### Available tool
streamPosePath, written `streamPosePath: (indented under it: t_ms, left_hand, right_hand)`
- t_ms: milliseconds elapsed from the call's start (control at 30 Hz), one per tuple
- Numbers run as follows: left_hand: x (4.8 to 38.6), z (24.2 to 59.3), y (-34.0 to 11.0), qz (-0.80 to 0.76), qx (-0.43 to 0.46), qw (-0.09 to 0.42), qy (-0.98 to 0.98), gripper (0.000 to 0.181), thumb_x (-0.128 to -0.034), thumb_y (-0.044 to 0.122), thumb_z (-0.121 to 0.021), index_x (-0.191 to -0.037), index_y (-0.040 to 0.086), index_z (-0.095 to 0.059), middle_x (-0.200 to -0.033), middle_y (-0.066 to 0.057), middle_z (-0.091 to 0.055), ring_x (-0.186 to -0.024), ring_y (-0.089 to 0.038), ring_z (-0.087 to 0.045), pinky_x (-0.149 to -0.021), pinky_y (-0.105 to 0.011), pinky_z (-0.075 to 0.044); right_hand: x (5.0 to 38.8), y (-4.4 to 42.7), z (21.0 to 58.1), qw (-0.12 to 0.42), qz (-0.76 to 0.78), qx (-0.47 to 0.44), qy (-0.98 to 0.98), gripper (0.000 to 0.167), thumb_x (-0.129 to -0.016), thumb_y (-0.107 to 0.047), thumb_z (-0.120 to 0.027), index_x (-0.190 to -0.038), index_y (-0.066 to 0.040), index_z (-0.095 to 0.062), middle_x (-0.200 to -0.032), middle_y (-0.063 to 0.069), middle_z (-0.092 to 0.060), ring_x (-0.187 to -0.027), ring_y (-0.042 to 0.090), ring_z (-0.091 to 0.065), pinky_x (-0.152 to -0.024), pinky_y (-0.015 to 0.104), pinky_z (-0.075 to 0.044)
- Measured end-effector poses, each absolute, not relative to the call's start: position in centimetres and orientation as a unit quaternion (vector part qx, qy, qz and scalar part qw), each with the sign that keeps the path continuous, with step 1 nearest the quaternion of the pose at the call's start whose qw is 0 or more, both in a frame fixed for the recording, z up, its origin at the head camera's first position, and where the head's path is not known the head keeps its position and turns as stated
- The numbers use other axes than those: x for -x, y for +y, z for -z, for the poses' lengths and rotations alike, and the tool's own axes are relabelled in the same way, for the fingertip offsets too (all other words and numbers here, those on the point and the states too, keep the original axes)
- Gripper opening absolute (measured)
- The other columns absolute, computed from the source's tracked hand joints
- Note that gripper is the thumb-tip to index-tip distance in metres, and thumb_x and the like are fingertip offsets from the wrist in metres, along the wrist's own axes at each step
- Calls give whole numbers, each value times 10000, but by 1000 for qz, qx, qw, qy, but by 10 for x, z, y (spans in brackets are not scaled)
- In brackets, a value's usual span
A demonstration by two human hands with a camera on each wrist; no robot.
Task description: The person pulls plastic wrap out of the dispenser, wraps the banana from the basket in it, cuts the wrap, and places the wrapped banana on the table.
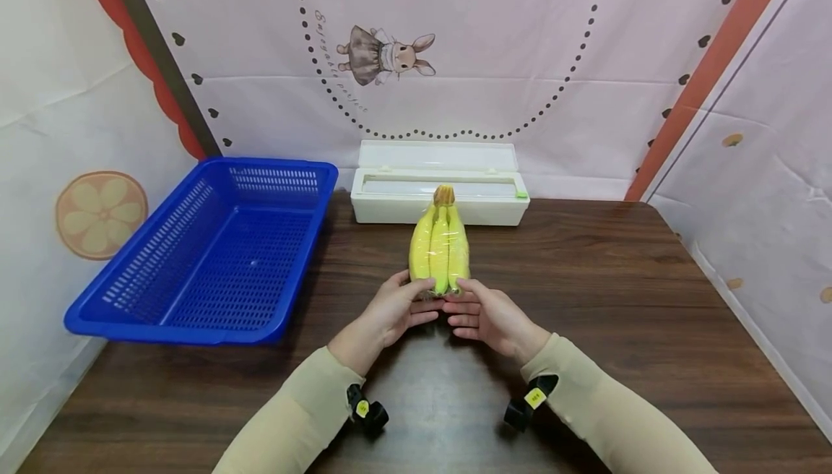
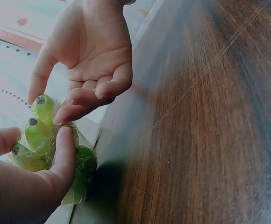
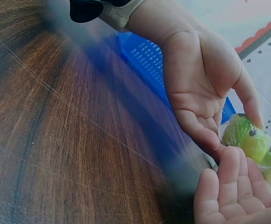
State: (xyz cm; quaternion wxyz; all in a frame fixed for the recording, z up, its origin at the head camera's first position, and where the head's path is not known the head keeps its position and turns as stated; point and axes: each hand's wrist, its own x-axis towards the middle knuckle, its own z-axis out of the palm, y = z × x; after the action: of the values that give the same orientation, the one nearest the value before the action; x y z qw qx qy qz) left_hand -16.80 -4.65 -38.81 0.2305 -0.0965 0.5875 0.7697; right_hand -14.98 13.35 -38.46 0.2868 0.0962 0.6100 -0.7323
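Observation:
A bunch of yellow bananas wrapped in clear plastic film is held up over the table, stem end away from me. My left hand grips its lower left end, thumb on top and fingers beneath. From the other side my right hand pinches the lower right end the same way. In the left wrist view the greenish banana tips show dark ends under the film, between both hands. The right wrist view shows the wrapped tips too, with the fingers of both hands meeting underneath.
Behind the bananas stands a white cling film dispenser box with its lid raised. A blue plastic basket with slotted walls sits on the left. The brown wooden table is bordered by printed cloth walls.

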Motion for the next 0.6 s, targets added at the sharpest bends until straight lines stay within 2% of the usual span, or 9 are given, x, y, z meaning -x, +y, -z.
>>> streamPosePath:
  t_ms: [200, 433, 600]
  left_hand:
    - [170, 390, -46, -766, 92, 233, 593, 585, -933, 221, -595, -1423, 78, -310, -1280, -215, -537, -950, -274, -684, -813, -403, -552]
    - [168, 391, -48, -733, 63, 237, 634, 605, -942, 321, -575, -1430, 73, -317, -1246, -223, -581, -988, -282, -675, -808, -397, -554]
    - [167, 388, -52, -680, 45, 226, 696, 772, -917, 432, -573, -1487, 54, -215, -1303, -213, -542, -941, -260, -686, -758, -362, -567]
  right_hand:
    - [150, 134, 384, 285, 732, -96, 612, 480, -918, -431, -531, -1140, -6, -549, -921, -4, -674, -779, 127, -638, -742, 301, -530]
    - [149, 135, 383, 269, 714, -99, 639, 512, -918, -441, -525, -1158, 10, -555, -958, 32, -674, -774, 138, -636, -729, 301, -531]
    - [148, 136, 381, 233, 688, -109, 679, 555, -894, -462, -548, -1155, 27, -577, -967, 76, -688, -736, 144, -644, -693, 302, -539]
